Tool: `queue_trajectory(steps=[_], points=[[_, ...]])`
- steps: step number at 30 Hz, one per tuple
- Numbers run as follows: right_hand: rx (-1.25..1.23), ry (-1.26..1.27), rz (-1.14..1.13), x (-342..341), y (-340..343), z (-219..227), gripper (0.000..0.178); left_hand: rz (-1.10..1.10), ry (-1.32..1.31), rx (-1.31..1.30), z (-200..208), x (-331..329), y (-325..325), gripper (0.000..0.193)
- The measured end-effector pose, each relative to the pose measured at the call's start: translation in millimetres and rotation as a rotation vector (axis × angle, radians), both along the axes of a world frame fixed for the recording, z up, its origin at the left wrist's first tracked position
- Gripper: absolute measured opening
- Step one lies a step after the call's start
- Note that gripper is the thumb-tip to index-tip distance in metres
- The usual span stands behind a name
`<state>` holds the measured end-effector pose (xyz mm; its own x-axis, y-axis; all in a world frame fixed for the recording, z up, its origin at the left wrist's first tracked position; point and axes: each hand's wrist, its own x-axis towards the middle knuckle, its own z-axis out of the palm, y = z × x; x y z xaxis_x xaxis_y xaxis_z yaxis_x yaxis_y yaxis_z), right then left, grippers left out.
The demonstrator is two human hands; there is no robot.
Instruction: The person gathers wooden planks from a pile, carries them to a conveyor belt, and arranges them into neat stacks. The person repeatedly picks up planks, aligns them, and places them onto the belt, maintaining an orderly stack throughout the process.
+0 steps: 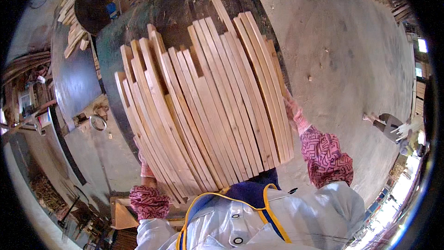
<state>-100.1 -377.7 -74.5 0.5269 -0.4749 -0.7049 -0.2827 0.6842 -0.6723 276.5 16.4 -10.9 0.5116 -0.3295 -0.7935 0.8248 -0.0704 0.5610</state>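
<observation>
A wide layer of pale wooden strips point(208, 106) lies side by side in front of me, with uneven far ends. One strip point(218, 7) juts out well beyond the others. The strips' far part is over a dark green tabletop point(175, 7), and their near ends reach close to my body. My right hand point(292, 108) is against the right side of the strips, its fingers partly behind the outermost one. At the left side is my left hand point(144, 164), largely hidden by the strips. Between them, both hands hold the strips together. Patterned pink sleeve covers are on both forearms.
More wooden pieces point(74, 14) are stacked at the far left, beside a dark round object point(92, 13). A metal ring point(98, 122) is left of the strips. Concrete floor point(342, 65) stretches to the right, where another person point(392, 127) is near the edge of view.
</observation>
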Motion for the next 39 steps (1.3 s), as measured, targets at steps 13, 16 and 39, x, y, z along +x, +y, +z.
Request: queue_trajectory(steps=[13,16,39], points=[[-0.296,0.187,0.302,20.9,-49.5,-86.2,0.085,-0.021,-0.133,-0.195,-39.4,20.3,-6.3,0.069],[0.104,-0.182,0.207,3.9,-70.7,-153.9,0.079,-0.023,-0.112,-0.226,-43.6,28.4,-7.5,0.069],[-0.173,-0.211,0.616,129.8,20.4,59.2,0.054,0.345,-0.353,-0.214,-30.7,-157.5,157.0,0.062]])
